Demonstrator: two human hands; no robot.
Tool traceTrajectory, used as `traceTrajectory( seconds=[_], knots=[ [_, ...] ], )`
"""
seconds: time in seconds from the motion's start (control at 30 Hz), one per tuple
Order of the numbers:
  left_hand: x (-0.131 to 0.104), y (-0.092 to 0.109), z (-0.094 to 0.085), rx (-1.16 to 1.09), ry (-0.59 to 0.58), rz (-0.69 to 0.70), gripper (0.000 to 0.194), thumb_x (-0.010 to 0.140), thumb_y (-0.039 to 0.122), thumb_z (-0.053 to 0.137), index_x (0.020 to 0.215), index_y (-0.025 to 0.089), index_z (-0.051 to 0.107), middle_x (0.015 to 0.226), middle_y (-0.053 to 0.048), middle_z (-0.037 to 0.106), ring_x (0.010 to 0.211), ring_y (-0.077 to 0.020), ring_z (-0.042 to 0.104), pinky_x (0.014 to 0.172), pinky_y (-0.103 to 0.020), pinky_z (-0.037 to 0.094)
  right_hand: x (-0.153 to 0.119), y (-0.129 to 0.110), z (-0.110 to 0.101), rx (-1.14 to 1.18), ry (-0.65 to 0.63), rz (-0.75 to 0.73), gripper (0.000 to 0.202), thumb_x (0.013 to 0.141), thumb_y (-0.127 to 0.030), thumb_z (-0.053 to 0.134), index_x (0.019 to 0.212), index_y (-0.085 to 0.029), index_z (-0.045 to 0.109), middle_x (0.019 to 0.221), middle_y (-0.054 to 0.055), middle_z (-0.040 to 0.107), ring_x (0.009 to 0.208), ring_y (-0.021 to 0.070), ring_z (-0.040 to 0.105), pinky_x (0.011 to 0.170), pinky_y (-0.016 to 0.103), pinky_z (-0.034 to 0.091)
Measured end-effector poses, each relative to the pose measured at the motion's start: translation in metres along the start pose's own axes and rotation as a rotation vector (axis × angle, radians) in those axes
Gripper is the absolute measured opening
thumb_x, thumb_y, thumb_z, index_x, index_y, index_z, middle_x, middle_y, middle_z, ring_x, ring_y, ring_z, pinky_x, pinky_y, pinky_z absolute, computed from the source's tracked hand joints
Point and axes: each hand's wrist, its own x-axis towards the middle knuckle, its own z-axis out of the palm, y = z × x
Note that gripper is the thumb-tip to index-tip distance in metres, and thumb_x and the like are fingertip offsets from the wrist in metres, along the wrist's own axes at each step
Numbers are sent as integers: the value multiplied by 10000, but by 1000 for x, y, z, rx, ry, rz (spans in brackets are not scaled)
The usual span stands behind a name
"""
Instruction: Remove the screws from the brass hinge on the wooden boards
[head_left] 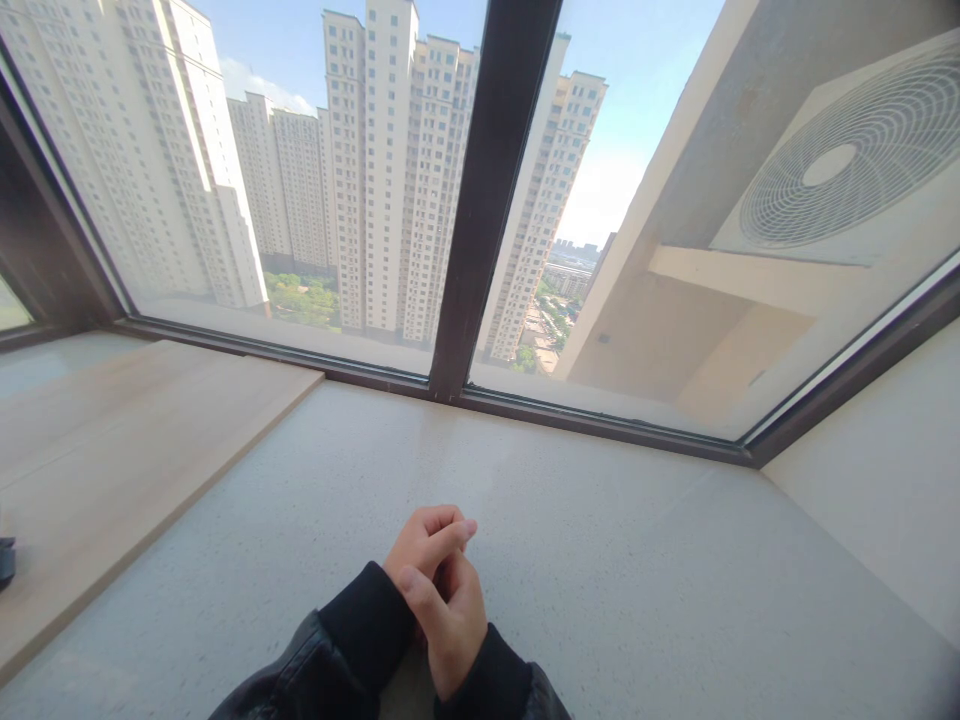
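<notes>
My left hand (427,540) and my right hand (459,625) are clasped together at the lower middle of the view, just above the pale speckled sill. The right thumb lies across the base of my left hand, near its cuff, and the right fingers are mostly hidden underneath. My left hand is closed too, its thumb stretched over the top of the right hand and its fingers curled. No object shows between the hands. Black cuffs (371,620) cover both wrists.
The speckled white sill (637,570) spreads around my hands. A light wooden board (150,440) lies to the left, with a small dark object (6,562) at its edge. Behind stands a window with a dark frame (487,200); outside are an air-conditioner unit (829,165) and tall buildings (397,170).
</notes>
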Motion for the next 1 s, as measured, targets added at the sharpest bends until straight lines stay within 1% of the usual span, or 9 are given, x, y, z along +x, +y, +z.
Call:
traceTrajectory(
  seconds=[0.13, 0.37, 0.6, 0.77, 1.0],
  knots=[
    [0, 0, 0, 2, 4, -3, 443, 651, 576, 602, 545, 196, 401, 439, 83, 247, 428, -64, 233, 445, -240, 160, 2, 5, -2, 2, -27, -7, 408, 794, -493, 604, 886, -96, 620, 789, 87, 605, 743, 202, 574, 664, 312, 468],
    [0, 0, 0, 6, 0, 1, 451, 651, 582, 603, 538, 197, 397, 441, 82, 243, 430, -64, 229, 446, -245, 158, 0, 6, -2, -1, -14, -6, 395, 801, -482, 604, 890, -97, 619, 792, 83, 600, 747, 200, 571, 667, 309, 467],
    [-1, 0, 1, 20, 8, 24, 453, 644, 590, 593, 532, 198, 394, 455, 79, 250, 428, -63, 230, 441, -243, 158, 2, 9, -4, -4, -42, -21, 427, 802, -502, 597, 911, -90, 620, 824, 98, 609, 774, 212, 576, 685, 323, 466],
    [0, 1, 1, 16, 6, 22, 461, 640, 595, 600, 529, 200, 391, 451, 79, 255, 426, -63, 232, 443, -244, 162, 2, 8, -4, -4, -37, -14, 427, 807, -499, 595, 914, -86, 617, 838, 103, 610, 788, 215, 579, 703, 331, 470],
    [0, -1, 1, 5, 3, 18, 455, 654, 580, 602, 530, 197, 390, 443, 79, 259, 430, -62, 236, 444, -238, 165, 1, 4, -2, 4, -27, -9, 408, 799, -482, 600, 901, -88, 621, 813, 95, 613, 767, 212, 584, 685, 327, 474]
  ],
)
